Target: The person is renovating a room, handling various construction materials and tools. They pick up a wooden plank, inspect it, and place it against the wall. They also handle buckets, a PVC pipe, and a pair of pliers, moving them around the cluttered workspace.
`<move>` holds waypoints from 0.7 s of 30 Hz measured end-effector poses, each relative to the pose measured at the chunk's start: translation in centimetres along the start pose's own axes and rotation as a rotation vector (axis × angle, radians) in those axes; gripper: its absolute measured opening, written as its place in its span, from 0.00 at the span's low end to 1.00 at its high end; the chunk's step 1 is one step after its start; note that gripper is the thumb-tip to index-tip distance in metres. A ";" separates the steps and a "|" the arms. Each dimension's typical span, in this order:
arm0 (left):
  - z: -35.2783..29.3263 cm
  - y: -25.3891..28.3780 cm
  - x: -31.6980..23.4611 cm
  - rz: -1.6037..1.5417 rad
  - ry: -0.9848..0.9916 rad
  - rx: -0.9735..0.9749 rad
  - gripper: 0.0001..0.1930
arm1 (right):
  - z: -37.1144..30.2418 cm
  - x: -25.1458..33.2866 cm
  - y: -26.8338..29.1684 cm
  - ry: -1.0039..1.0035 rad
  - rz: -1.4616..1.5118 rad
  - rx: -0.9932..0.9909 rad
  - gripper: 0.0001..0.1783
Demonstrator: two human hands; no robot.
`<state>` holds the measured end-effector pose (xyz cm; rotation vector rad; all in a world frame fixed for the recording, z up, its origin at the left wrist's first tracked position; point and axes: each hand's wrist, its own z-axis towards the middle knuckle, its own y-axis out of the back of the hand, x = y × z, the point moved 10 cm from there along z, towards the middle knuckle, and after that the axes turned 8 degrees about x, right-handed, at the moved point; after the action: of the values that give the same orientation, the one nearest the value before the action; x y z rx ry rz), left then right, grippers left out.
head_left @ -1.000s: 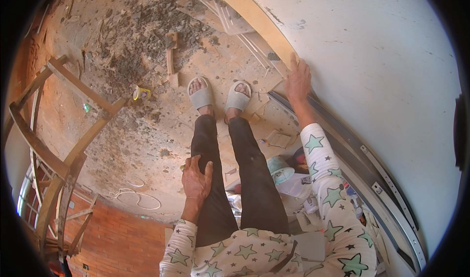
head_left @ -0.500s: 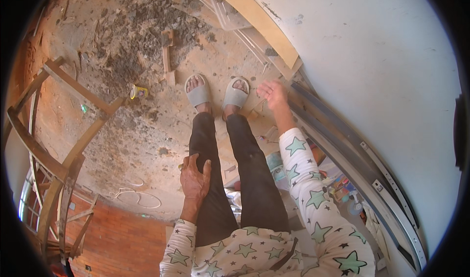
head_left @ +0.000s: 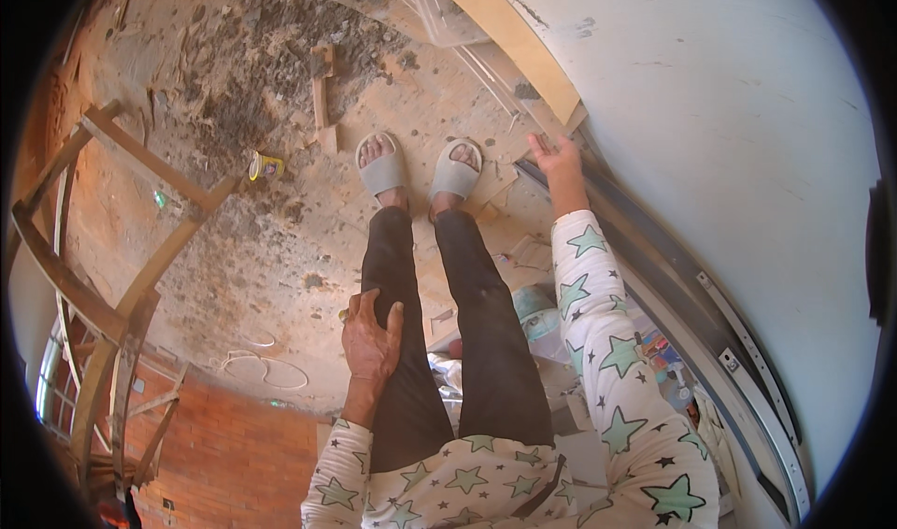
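Observation:
My left hand (head_left: 372, 335) rests on the dark trouser leg (head_left: 392, 260) near the knee, its fingers spread and nothing held. Out to the right, my right hand (head_left: 561, 176) hovers at the far end of the long grey metal rails (head_left: 675, 265), fingers apart. Whether it touches them I cannot tell. Just beyond that hand, the pale wooden board (head_left: 533, 38) comes to its near end. The rails lie along the foot of a white panel (head_left: 747, 155) and have silver metal pieces with holes at their near part.
A wooden frame (head_left: 154, 160) stands at left above red floor tiles (head_left: 234, 464). On the dirty floor lie rubble (head_left: 257, 48), a yellow tin (head_left: 265, 166), a wood strip (head_left: 320, 104) and a pale cord (head_left: 271, 370). Clutter sits behind my right arm.
My right hand has moved to the right, from over the floor beside my foot to the end of the rails. The left hand stays on the leg.

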<state>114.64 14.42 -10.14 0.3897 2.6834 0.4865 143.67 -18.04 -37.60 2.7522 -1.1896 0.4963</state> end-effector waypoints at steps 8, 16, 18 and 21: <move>-0.1 0.4 0.2 -0.022 0.021 0.006 0.24 | -0.4 1.5 0.5 0.088 0.032 -0.031 0.29; 0.0 0.5 -0.1 -0.022 -0.003 0.005 0.24 | 2.2 3.3 1.5 0.209 -0.135 0.097 0.25; 0.1 0.5 -0.3 -0.012 -0.016 0.000 0.24 | 2.8 3.9 1.0 0.203 -0.268 0.174 0.25; -0.2 0.5 0.0 -0.008 -0.007 -0.015 0.24 | 0.9 1.4 0.9 0.082 -0.085 0.173 0.26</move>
<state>114.63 14.78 -9.78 0.3756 2.6718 0.5019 144.14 -19.88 -37.98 2.8787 -1.0534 0.7266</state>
